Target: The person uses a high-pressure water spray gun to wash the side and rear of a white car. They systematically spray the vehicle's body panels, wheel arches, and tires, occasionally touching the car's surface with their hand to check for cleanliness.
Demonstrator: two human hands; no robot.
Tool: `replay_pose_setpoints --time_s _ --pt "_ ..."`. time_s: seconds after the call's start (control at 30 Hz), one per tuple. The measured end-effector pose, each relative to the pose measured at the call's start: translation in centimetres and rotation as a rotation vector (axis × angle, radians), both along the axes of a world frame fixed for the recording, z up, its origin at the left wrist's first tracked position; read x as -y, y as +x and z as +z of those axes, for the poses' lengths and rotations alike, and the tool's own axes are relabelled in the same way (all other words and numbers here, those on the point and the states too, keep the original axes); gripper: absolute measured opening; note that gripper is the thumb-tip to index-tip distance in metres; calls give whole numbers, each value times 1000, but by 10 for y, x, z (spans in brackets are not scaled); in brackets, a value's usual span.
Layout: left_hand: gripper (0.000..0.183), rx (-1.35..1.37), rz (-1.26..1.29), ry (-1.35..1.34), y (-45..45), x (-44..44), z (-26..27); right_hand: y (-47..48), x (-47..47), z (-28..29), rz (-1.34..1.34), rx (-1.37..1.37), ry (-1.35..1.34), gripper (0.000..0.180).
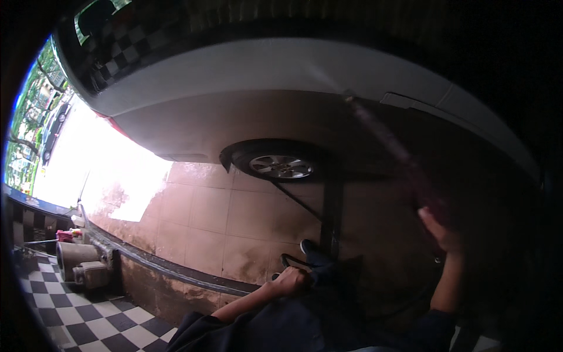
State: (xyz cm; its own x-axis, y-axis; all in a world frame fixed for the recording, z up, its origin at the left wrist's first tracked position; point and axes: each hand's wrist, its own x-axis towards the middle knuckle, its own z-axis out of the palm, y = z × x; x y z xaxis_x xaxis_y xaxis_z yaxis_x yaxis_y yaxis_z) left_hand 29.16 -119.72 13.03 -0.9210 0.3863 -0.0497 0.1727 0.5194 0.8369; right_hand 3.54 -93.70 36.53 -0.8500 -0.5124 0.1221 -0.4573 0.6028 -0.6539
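My right hand (440, 231) grips the rear of a long spray lance (387, 136), dark red towards the handle. From its brass-coloured nozzle tip (349, 99), a thin mist of spray goes up and left across the pale upper side of a car (246, 66). Lower down, my left hand (291, 280) is closed in front of my body around a black hose (286, 259), which bends just above my knuckles. The car's wheel (281, 167), with a spoked alloy rim, stands beyond my feet. Deep shade hides much of the lance's handle.
Under me is a floor of wet, stained tiles (206, 211), crossed by a dark strip (332, 215). A low dark-topped kerb (176, 268) runs along the left. Behind it, a motor-like machine (83, 262) stands on checkered tiles (101, 314). Another car (55, 132) is outside in bright light.
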Motion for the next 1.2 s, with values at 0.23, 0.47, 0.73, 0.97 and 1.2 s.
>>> replay_pose_setpoints --time_s 0.23,0.47,0.73,0.97,1.2 --pt "10 -50 -225 -91 27 -11 -20 65 -56 74 -358 123 -294 16" --pt "17 -129 -247 -106 48 -7 21 88 -28 90 -248 151 -271 28" --pt "13 -234 3 34 72 7 19 61 50 96 -38 188 -307 15" --pt "15 -193 69 -12 76 12 32 47 96 100 27 195 -150 10" --pt "16 -212 75 -9 69 9 21 18 74 88 -59 189 -200 11"
